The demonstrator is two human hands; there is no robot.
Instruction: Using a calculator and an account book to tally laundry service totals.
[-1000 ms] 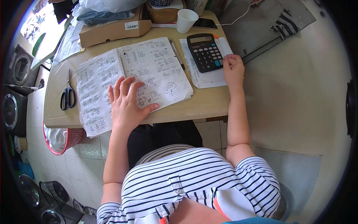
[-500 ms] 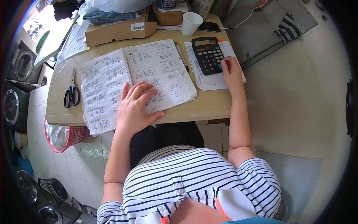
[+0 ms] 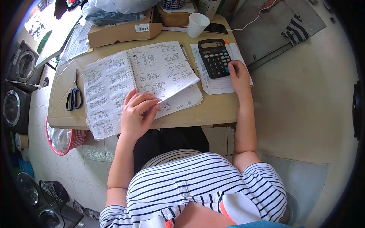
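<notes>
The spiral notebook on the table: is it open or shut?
Open: the spiral notebook lies spread, two handwritten pages showing, the left hand lifting the right page's lower edge.

You have the notebook [image 3: 140, 85] mid-table [image 3: 213, 114], scissors [image 3: 74, 95] near its left edge, calculator [image 3: 215, 57] on papers [image 3: 220, 85] toward the right edge, cup [image 3: 198, 24] at the far edge.

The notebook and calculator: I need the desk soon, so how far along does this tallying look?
Done: both open pages of the spiral notebook are filled with handwritten entries. In hand: the left hand lifts the right page's lower corner, showing another written sheet beneath, while the right hand rests at the black calculator on loose papers. Left: I cannot tell how many pages remain.
</notes>
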